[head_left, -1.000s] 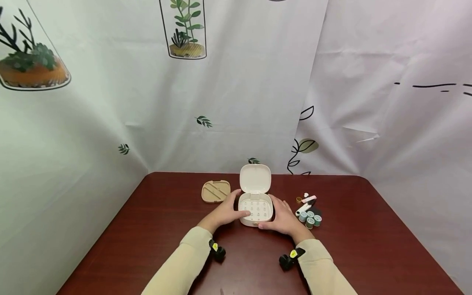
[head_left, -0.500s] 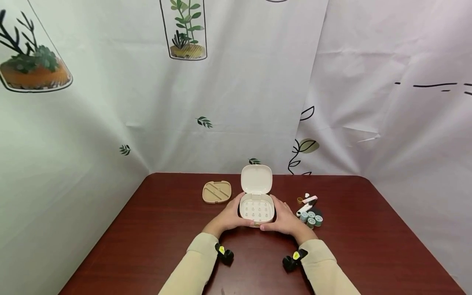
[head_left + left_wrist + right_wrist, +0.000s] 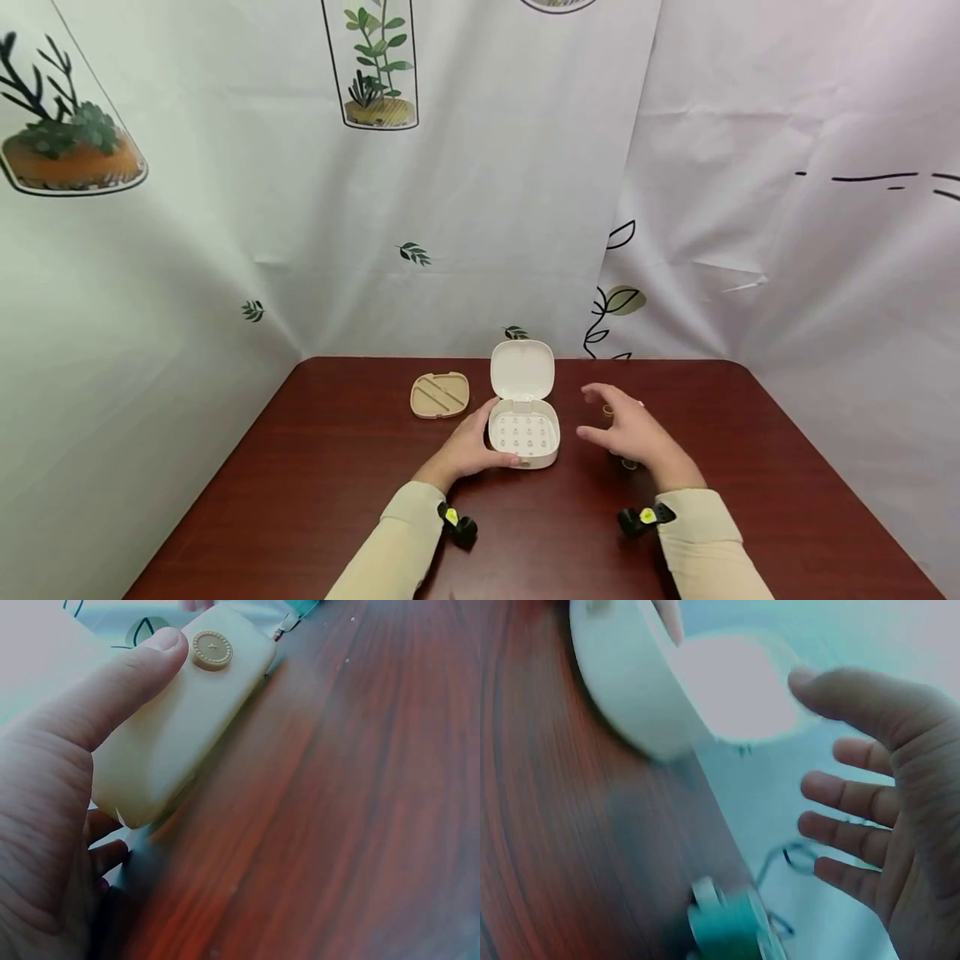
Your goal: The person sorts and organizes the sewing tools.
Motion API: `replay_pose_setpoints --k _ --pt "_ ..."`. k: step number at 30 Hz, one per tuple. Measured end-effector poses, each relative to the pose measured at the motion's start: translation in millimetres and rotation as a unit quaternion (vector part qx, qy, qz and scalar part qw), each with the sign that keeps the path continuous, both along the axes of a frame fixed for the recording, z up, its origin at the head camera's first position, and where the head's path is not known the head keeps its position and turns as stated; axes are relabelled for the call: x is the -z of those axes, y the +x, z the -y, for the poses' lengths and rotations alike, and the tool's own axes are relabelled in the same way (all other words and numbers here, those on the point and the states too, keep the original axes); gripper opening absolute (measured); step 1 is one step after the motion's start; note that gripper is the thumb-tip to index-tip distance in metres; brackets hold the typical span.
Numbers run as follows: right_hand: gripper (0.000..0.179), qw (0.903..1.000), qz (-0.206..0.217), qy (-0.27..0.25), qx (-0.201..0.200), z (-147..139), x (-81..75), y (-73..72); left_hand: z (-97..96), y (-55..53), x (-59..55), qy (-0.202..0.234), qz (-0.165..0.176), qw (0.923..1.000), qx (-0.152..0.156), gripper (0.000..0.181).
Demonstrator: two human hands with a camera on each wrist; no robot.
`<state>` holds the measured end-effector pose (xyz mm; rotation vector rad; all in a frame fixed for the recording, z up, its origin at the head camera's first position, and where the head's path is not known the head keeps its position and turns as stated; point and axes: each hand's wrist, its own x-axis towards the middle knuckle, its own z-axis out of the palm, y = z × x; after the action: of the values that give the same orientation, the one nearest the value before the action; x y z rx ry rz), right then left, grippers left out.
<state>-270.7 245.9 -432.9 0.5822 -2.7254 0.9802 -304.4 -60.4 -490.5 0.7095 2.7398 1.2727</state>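
A cream sewing box (image 3: 543, 460) stands on the table with its lid (image 3: 522, 371) raised and rows of small pegs visible inside. My left hand (image 3: 467, 447) grips the box's left side. Its thumb (image 3: 127, 679) lies along the front next to a round button catch (image 3: 213, 649). My right hand (image 3: 636, 429) is off to the right of the box, fingers spread and holding nothing. It covers most of a group of small items in the head view. A teal thread spool (image 3: 727, 924) from that group shows below the hand in the right wrist view.
A beige compartment tray (image 3: 440, 395) lies on the reddish-brown table (image 3: 300, 500), behind and left of the box. A small gold ring (image 3: 607, 410) peeks out by the right fingers. White printed cloth (image 3: 480, 208) hangs behind the table.
My right hand has let go of the box and moved right, over the spools and small items. The left thumb has shifted from the box's interior to its front, and the left hand still holds on.
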Motion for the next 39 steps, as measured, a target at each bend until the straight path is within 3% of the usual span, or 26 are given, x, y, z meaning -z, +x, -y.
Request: replay_pose_setpoints --k 6,15,25,34,39 --pt "0.032 0.9997 0.010 0.021 0.008 -33.6 4.4 2.7 -3.4 3.8 -0.9 -0.019 -0.007 0.9998 -0.008 0.114" --pt "0.028 0.9962 0.080 0.028 0.020 -45.9 15.1 2.9 -5.7 4.9 -0.6 -0.026 -0.029 0.9992 -0.006 0.114" --pt "0.017 0.9968 0.066 0.045 0.012 -41.1 26.8 -1.7 -4.8 4.4 0.0 -0.041 -0.030 0.9987 -0.006 0.114" --pt "0.012 0.9965 0.037 0.052 0.055 -36.1 18.9 -2.4 -4.3 5.1 1.3 -0.066 -0.037 0.9969 -0.020 0.113" --pt "0.010 0.9981 0.006 0.022 0.057 -25.9 10.2 -4.8 -4.3 5.4 1.8 -0.064 -0.039 0.9969 -0.025 0.114"
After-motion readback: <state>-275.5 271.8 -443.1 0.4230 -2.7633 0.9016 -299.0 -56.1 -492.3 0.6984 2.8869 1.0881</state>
